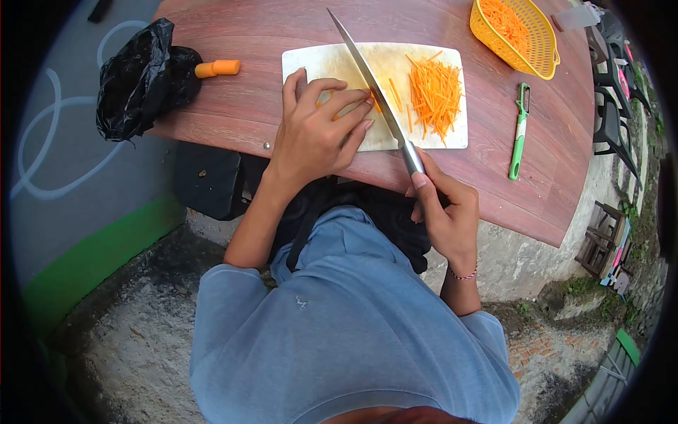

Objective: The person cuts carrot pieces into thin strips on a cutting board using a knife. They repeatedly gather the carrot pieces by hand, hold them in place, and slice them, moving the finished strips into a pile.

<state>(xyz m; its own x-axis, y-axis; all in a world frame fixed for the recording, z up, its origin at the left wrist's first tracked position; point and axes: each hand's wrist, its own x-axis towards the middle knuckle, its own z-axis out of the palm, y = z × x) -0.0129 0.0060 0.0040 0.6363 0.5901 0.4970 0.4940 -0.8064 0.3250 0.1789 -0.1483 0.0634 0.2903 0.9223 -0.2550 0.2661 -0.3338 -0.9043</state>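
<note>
My right hand [446, 208] is wrapped around the handle of a long kitchen knife [372, 79]. The blade slants across a white cutting board [332, 60], its tip past the far edge. Close to the left side of the blade, my left hand [318, 120] presses bent fingertips down on pieces of carrot [376, 101], which it mostly hides. A few thin carrot strips [395, 95] lie just right of the blade. Farther right on the board is a pile of shredded carrot [434, 94].
A yellow basket [544, 60] holds more carrot shreds [505, 27] at the back right. A green-handled peeler [520, 134] lies on the wooden table [247, 106]. To the left, carrot chunks [217, 68] rest beside a black plastic bag [145, 81]. A clear bottle [578, 17] is beyond the basket.
</note>
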